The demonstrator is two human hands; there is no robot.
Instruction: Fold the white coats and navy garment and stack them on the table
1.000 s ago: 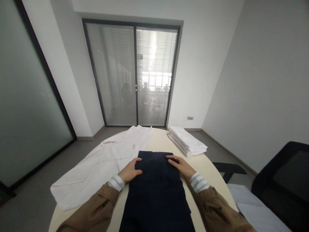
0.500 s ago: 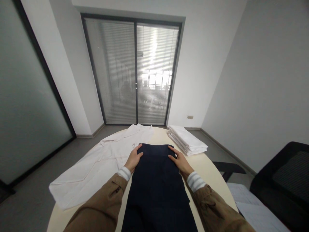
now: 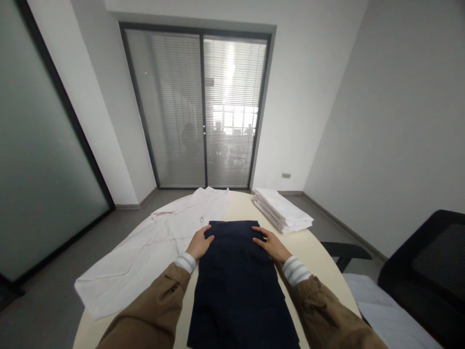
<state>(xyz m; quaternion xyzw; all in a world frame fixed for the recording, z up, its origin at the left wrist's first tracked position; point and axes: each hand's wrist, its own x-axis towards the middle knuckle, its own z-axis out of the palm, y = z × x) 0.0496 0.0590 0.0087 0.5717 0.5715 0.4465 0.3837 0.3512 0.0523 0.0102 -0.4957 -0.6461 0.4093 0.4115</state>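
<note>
A folded navy cloth (image 3: 236, 276) lies lengthwise on the round cream table (image 3: 319, 271), its near end cut off by the bottom of the view. At its far left corner is my left hand (image 3: 199, 242), closed on the edge with the thumb on top. My right hand (image 3: 274, 245) grips the far right corner in the same way, thumb and forefinger showing over the fabric. The other fingers are partly hidden. Spread out to the left is a white garment (image 3: 145, 252), wrinkled and reaching past the table's edge.
A stack of folded white cloths (image 3: 281, 208) sits at the far right of the table. On the right stands a black mesh chair (image 3: 428, 271), its armrest (image 3: 345, 249) close to the table, with white cloth (image 3: 385, 310) on the seat. Glass doors with blinds (image 3: 199, 111) are beyond.
The far end of the navy cloth has come slightly nearer and lower, with both hands still at its corners. The white garment and the stack have stayed in place.
</note>
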